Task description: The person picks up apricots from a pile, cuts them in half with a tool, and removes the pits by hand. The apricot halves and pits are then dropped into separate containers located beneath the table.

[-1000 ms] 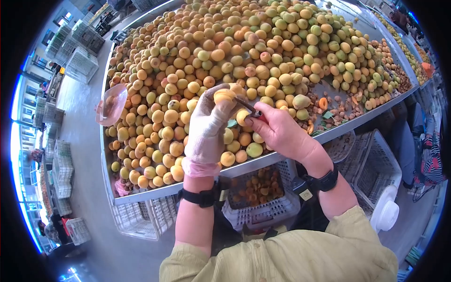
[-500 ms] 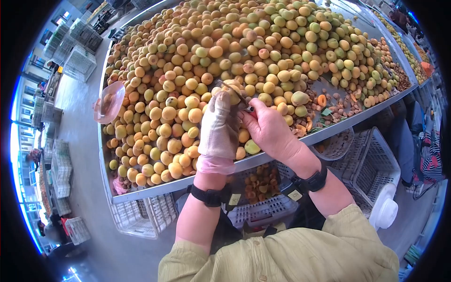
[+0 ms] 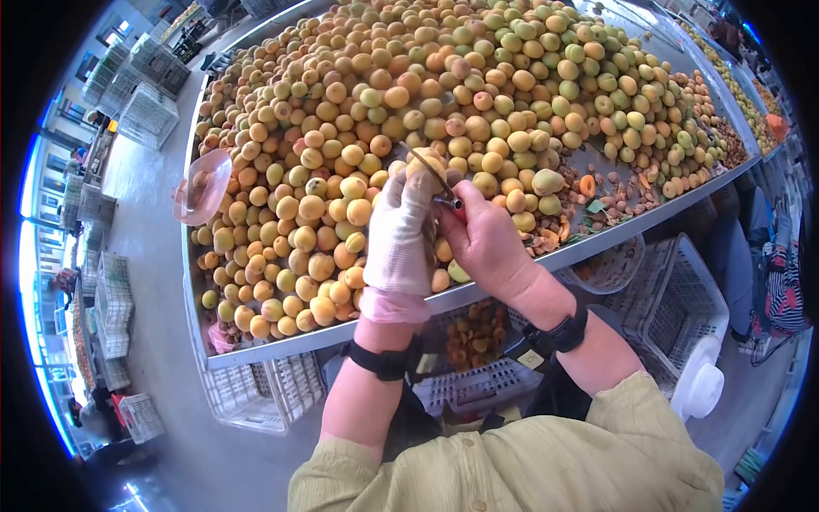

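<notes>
My left hand (image 3: 397, 243), in a whitish knit glove with a pink cuff, has its fingers closed around an apricot (image 3: 421, 159). The bare right hand (image 3: 488, 243) grips a small knife (image 3: 443, 181) with a red handle, partly hidden by the fingers. Its thin blade slants across the apricot; how deep it cuts cannot be made out. Both hands are close together above the front part of a large apricot pile (image 3: 333, 158). Ripe yellow-orange and greener fruit surround them.
A metal table rim (image 3: 520, 275) runs below my forearms. Pits and apricot halves (image 3: 589, 185) lie to the right. A pink clear scoop-like container (image 3: 205, 186) sits at the left edge. Underneath stand a crate of apricot halves (image 3: 475, 384) and white plastic crates (image 3: 674, 294).
The view has shifted slightly. Both hands stay together, and the knife blade has turned a little against the apricot.
</notes>
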The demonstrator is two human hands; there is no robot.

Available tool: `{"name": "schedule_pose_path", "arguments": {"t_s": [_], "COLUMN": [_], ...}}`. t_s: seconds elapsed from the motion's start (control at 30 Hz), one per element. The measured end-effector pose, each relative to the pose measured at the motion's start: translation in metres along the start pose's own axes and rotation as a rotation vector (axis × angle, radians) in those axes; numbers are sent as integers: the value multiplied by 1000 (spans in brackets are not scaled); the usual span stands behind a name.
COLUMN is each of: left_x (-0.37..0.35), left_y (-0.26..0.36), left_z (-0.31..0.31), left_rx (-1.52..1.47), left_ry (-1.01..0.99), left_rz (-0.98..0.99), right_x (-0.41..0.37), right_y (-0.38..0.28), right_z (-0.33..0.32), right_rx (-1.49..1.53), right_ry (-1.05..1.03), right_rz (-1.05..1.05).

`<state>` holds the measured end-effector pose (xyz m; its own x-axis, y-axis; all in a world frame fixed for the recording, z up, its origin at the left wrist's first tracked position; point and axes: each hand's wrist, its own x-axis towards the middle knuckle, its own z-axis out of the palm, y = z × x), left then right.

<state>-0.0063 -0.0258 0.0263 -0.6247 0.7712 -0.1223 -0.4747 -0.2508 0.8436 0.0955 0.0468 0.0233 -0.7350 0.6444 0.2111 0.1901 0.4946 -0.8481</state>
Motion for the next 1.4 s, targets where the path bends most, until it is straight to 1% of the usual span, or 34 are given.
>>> {"name": "schedule_pose_path", "arguments": {"t_s": [0.03, 0.07, 0.13, 0.17, 0.2, 0.27, 0.33, 0.4, 0.43, 0.5, 0.53, 0.57, 0.6, 0.73, 0.8, 0.83, 0.9, 0.93, 1.0, 1.03, 1.07, 1.13, 1.17, 1.2, 1.27, 1.33, 1.37, 1.4], "left_x": [0, 2, 5, 4, 3, 2, 5, 7, 8, 8, 11, 15, 15, 10, 6, 5, 4, 4, 5, 6, 6, 4, 3, 1, 0, 6, 13, 13], "left_y": [5, 8, 14, 15, 13, 3, -5, -10, -14, -12, -8, -7, -3, 1, -3, -6, -11, -12, -12, -8, -19, -20, -19, -17, -20, -27, -29, -24], "left_z": [-1, -3, -5, -4, -2, 1, 1, 4, 2, 1, 0, -7, -7, -3, 3, 5, 7, 8, 9, 11, 8, 11, 12, 13, 14, 8, -1, 2], "left_rx": [8, 6, 312, 247, 248, 138, 143, -168, -252, -218, -182, -63, -62, 14, -93, -96, -233, -233, -195, -7, -8, -62, -57, -113, -175, -392, -455, -455], "left_ry": [-55, -55, -39, -29, -27, 18, 48, -1, -50, -68, -90, -58, -57, -96, -94, -96, -59, -59, -60, -33, -60, -26, -26, -32, -41, -42, 3, 4], "left_rz": [6, 5, 187, 180, 178, 170, 159, 70, 27, 29, 45, 54, 55, 54, 64, 62, 10, 12, 65, 53, 128, 79, 80, 62, 34, -103, -153, -153], "right_x": [0, 1, 3, 4, 3, 1, 0, -2, -3, -4, -2, -1, 0, -2, -6, -6, -6, -4, 0, 3, 5, 7, 6, 5, 1, -1, -4, -6], "right_y": [0, 0, -5, -10, -10, -10, -10, -8, -6, -2, -3, -4, -4, 0, 1, 1, 0, 0, 1, 1, 1, 1, 0, 0, 2, 5, 7, 7], "right_z": [-4, -10, -23, -29, -29, -29, -28, -26, -25, -23, -27, -33, -37, -35, -25, -22, -17, -17, -17, -20, -23, -24, -21, -19, -19, -15, -12, -11], "right_rx": [22, 20, 81, 109, 111, 101, 63, -67, -67, -144, -142, -125, -110, -100, -105, -108, -93, -92, -79, -79, -85, -88, -90, -93, -95, -98, -141, -185], "right_ry": [2, 1, -139, -183, -185, -165, -167, -170, -169, -94, -91, -140, -190, -175, -109, -109, -43, -43, -39, -40, -50, -63, -64, -64, -60, -61, -91, -118], "right_rz": [-21, -21, 47, 85, 87, 88, 101, 176, 180, 74, 74, 91, 105, 72, 67, 69, 32, 29, 7, 7, -3, -16, 12, 44, 53, 45, 76, 110]}}
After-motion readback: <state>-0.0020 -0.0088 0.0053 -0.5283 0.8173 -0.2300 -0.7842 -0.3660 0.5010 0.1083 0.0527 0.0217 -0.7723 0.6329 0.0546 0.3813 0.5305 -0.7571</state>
